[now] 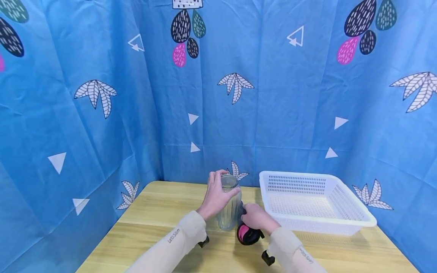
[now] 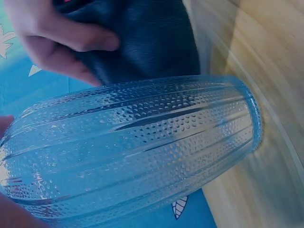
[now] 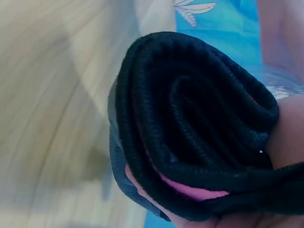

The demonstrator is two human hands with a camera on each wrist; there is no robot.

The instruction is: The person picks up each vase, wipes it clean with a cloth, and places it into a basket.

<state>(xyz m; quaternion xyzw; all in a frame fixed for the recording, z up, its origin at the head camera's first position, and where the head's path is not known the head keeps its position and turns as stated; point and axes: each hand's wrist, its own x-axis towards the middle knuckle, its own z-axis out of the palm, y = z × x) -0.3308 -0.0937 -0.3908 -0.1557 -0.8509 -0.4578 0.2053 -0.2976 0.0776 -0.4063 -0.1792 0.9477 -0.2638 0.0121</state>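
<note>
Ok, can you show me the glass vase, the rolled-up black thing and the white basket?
Glass vase (image 2: 137, 142), left wrist view: the middle of its bumpy side.
Rolled-up black thing (image 3: 185, 118), right wrist view: its coiled end.
White basket (image 1: 300, 204), head view: its inside floor.

Hands numbered two: one left hand (image 1: 218, 195), one right hand (image 1: 255, 217). Sleeves (image 1: 164, 248) numbered two, each bearing one line of lettering (image 1: 173, 235); black wrist pieces (image 1: 268, 258), two. There was one ribbed glass vessel (image 1: 226, 218), one rolled dark bundle (image 1: 252, 237), one white basket (image 1: 317, 226) and one wooden table (image 1: 146, 212). On the blue cloth (image 1: 280, 125), the head view showed six leaf sprigs (image 1: 93, 91), six separate solid triangles (image 1: 57, 162), two outlined triangles (image 1: 302, 36) and, whole or in part, three droplet clusters (image 1: 181, 26).
</note>
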